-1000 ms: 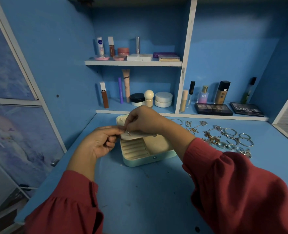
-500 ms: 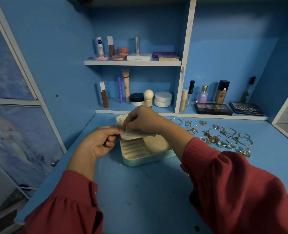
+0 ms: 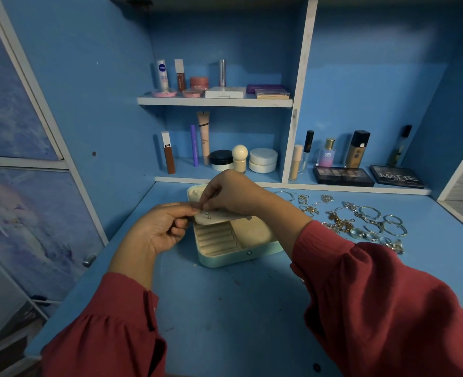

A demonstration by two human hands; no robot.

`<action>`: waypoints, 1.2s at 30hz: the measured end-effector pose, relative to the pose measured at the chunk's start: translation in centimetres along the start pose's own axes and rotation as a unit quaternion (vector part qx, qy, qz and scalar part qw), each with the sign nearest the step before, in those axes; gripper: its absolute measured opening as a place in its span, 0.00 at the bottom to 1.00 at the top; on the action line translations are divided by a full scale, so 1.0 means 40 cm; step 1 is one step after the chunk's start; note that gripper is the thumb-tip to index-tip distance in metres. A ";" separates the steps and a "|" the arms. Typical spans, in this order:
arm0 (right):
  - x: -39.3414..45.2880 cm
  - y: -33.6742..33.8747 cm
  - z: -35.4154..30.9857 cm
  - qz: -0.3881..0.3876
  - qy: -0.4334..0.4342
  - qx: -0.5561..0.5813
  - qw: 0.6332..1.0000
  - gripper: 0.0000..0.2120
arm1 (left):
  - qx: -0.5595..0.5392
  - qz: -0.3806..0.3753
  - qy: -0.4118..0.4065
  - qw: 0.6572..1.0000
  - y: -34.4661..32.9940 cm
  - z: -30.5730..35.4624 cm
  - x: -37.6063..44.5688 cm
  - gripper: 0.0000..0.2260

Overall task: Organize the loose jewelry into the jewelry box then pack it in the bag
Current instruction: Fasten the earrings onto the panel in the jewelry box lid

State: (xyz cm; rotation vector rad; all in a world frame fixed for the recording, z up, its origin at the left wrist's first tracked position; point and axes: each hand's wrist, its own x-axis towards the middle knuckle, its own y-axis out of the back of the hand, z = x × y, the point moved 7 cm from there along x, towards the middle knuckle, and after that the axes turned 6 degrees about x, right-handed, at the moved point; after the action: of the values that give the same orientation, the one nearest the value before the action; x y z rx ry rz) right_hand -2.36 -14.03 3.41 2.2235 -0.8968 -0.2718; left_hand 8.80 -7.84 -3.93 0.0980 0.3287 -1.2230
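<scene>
A small mint-green jewelry box [image 3: 241, 255] lies open on the blue desk, with beige ring rolls inside. A beige earring panel [image 3: 219, 217] is raised over the box, and my left hand [image 3: 161, 229] pinches its left edge. My right hand [image 3: 233, 195] reaches over the box and pinches a small stud earring [image 3: 207, 214] at the panel's top. Loose silver and gold jewelry [image 3: 361, 221], rings, bangles and chains, lies spread on the desk to the right. No bag is in view.
Cosmetics fill the shelves behind: bottles and jars [image 3: 225, 159] on the lower shelf, eyeshadow palettes [image 3: 343, 176] at the right, tubes and compacts [image 3: 214, 88] on the upper shelf. The blue desk [image 3: 238, 308] extends toward me. A cabinet door [image 3: 34, 213] stands at left.
My right fingers have shifted slightly at the earring panel, working the stud. My left hand keeps its hold on the panel's edge. The box and the loose jewelry have not moved.
</scene>
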 end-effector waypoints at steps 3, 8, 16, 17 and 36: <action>-0.002 0.000 -0.005 -0.008 0.005 -0.013 1.000 0.06 | 0.001 -0.001 0.002 1.000 -0.001 0.000 -0.002 0.05; -0.007 0.005 -0.016 -0.004 0.018 -0.019 1.000 0.06 | 0.002 -0.003 0.003 1.000 -0.002 0.001 -0.004 0.05; -0.001 0.004 -0.015 -0.014 0.011 -0.045 0.999 0.07 | 0.006 -0.005 0.000 1.000 -0.001 0.000 0.001 0.05; -0.001 0.005 -0.015 -0.011 0.012 -0.039 0.999 0.06 | 0.005 -0.004 0.000 1.000 0.000 0.000 0.002 0.05; 0.002 -0.003 -0.001 -0.024 0.008 -0.008 1.000 0.06 | -0.001 -0.005 0.002 1.000 0.000 -0.004 0.004 0.06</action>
State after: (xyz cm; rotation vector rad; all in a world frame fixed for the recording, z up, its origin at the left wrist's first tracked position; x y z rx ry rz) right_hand -2.21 -14.02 3.37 2.2312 -0.8320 -0.2830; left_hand 8.82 -7.93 -4.11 0.0971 0.3341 -1.2334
